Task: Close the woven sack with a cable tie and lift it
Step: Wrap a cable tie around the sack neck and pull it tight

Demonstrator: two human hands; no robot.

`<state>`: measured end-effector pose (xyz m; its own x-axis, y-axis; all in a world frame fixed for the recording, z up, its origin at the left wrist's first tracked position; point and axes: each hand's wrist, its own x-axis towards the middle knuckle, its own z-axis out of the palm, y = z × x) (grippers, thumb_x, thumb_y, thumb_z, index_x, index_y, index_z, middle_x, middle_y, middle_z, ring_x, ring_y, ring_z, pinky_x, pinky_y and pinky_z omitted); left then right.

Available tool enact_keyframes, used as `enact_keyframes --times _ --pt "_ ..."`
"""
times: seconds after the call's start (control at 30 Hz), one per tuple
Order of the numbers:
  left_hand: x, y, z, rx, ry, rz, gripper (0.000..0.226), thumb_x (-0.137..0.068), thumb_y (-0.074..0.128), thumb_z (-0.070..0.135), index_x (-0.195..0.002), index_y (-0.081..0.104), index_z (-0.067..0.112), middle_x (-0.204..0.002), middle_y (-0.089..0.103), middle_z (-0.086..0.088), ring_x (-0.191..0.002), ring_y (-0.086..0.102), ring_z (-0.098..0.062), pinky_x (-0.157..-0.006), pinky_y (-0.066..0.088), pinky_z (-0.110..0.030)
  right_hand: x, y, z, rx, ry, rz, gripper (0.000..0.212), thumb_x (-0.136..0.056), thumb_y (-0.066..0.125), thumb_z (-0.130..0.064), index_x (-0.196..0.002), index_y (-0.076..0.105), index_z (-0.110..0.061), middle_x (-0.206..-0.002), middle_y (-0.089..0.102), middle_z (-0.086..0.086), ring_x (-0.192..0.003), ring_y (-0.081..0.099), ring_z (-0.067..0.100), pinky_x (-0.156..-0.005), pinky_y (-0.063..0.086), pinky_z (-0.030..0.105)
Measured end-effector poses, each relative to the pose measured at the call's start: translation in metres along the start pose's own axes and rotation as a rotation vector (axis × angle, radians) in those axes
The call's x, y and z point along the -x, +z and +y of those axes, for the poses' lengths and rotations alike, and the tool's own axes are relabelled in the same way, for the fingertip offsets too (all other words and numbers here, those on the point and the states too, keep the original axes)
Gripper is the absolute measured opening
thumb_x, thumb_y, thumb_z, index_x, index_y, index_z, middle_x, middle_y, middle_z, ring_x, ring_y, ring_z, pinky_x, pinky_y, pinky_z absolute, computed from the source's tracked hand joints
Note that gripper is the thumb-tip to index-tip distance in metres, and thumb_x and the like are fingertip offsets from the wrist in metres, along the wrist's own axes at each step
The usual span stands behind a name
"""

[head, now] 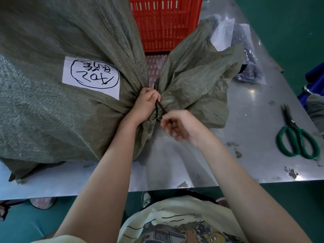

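Both forearms reached forward over the metal table's (228,165) near edge. The right hand (177,125) pinched the black cable tie's (158,109) tail; the left hand (145,104) clenched the gathered neck of the green woven sack (61,111), which lay on the table's left part.

- I see the woven sack (70,41) lying on the bench (236,111), filling its left side, gathered neck pointing right.
- A crate (164,23) stands behind the neck.
- My left hand (145,104) sits on the neck, my right hand (177,123) just beside it, the cable tie (158,109) between them.
- Scissors (296,135) lie far right; plastic bags (245,50) behind them.
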<state>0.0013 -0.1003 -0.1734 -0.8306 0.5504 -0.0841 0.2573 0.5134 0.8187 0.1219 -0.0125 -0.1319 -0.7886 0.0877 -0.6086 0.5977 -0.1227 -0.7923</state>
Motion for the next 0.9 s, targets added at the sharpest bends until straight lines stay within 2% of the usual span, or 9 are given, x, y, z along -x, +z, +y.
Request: enact_keyframes --times 0.07,0.13,0.2,0.33,0.57,0.63,0.7,0.8,0.9 --pt "0.002 0.000 0.000 -0.054 -0.012 0.002 0.035 -0.097 0.034 0.002 -0.075 0.062 0.001 -0.104 0.039 -0.014 -0.106 0.046 -0.026 -0.093 0.027 -0.014 -0.010 -0.003 -0.005 -0.008 0.063 -0.021 0.029 -0.083 0.050 -0.042 -0.066 0.058 -0.020 -0.051 0.053 -0.004 -0.042 0.038 0.009 -0.043 0.024 0.020" --pt "0.004 0.000 0.000 -0.123 0.009 0.014 0.028 -0.095 0.036 0.000 -0.095 0.063 -0.009 -0.113 0.044 -0.023 -0.116 0.047 -0.028 -0.093 0.027 -0.014 -0.022 -0.002 -0.010 0.002 0.039 0.033 0.033 -0.085 0.049 -0.047 -0.068 0.058 -0.020 -0.055 0.053 -0.004 -0.043 0.038 0.009 -0.045 0.025 0.020" --pt "0.006 -0.003 0.002 -0.173 0.037 -0.005 0.026 -0.090 0.039 -0.006 -0.102 0.062 -0.006 -0.122 0.047 -0.023 -0.117 0.047 -0.027 -0.094 0.030 -0.016 -0.030 0.002 -0.012 0.026 -0.019 0.109 0.030 -0.088 0.052 -0.039 -0.064 0.058 -0.020 -0.058 0.049 -0.002 -0.042 0.036 0.009 -0.045 0.023 0.020" --pt "0.011 -0.015 0.008 -0.237 0.038 -0.110 0.044 -0.078 0.043 -0.011 -0.116 0.057 0.007 -0.128 0.053 -0.012 -0.122 0.048 -0.021 -0.097 0.031 -0.016 -0.038 0.006 -0.013 -0.077 -0.021 0.167 0.030 -0.086 0.052 -0.023 -0.056 0.054 -0.017 -0.052 0.043 -0.001 -0.034 0.035 0.008 -0.042 0.021 0.018" --pt "0.021 -0.019 0.009 -0.170 0.039 -0.092 0.039 -0.075 0.065 0.003 -0.114 0.062 0.010 -0.126 0.058 -0.004 -0.120 0.051 -0.013 -0.097 0.033 -0.013 -0.044 0.006 -0.009 -0.070 0.002 0.200 0.027 -0.080 0.049 -0.022 -0.053 0.050 -0.017 -0.047 0.044 -0.002 -0.038 0.034 0.011 -0.044 0.017 0.018" --pt "0.021 -0.019 0.008 -0.184 0.055 -0.076 0.039 -0.074 0.068 0.004 -0.112 0.064 0.009 -0.119 0.058 -0.001 -0.113 0.050 -0.006 -0.087 0.032 -0.001 -0.047 0.006 -0.007 -0.094 -0.021 0.223 0.030 -0.083 0.051 -0.022 -0.053 0.048 -0.017 -0.044 0.042 -0.002 -0.028 0.034 0.007 -0.038 0.018 0.012" --pt "0.023 -0.016 0.005 -0.202 0.091 0.006 0.034 -0.072 0.071 0.004 -0.106 0.067 0.007 -0.115 0.064 -0.006 -0.107 0.054 -0.009 -0.076 0.032 0.005 -0.049 0.006 -0.006 -0.063 -0.080 0.238 0.034 -0.085 0.053 -0.020 -0.052 0.044 -0.017 -0.040 0.038 -0.003 -0.021 0.027 0.004 -0.032 0.015 0.009" --pt "0.026 -0.013 0.002 -0.188 0.096 0.145 0.023 -0.074 0.064 -0.002 -0.096 0.070 0.001 -0.104 0.070 -0.015 -0.097 0.061 -0.019 -0.071 0.035 0.001 -0.054 0.009 -0.005 0.034 -0.160 0.231 0.037 -0.085 0.057 -0.018 -0.050 0.046 -0.014 -0.039 0.036 -0.003 -0.020 0.026 0.001 -0.026 0.017 0.013" --pt "0.028 -0.011 0.001 -0.176 0.083 0.183 0.026 -0.071 0.060 -0.009 -0.094 0.071 0.000 -0.101 0.072 -0.017 -0.093 0.062 -0.019 -0.071 0.037 -0.006 -0.060 0.015 -0.003 0.200 -0.203 0.260 0.034 -0.081 0.060 -0.024 -0.049 0.054 -0.015 -0.026 0.038 -0.008 -0.024 0.034 0.002 -0.033 0.025 0.014"
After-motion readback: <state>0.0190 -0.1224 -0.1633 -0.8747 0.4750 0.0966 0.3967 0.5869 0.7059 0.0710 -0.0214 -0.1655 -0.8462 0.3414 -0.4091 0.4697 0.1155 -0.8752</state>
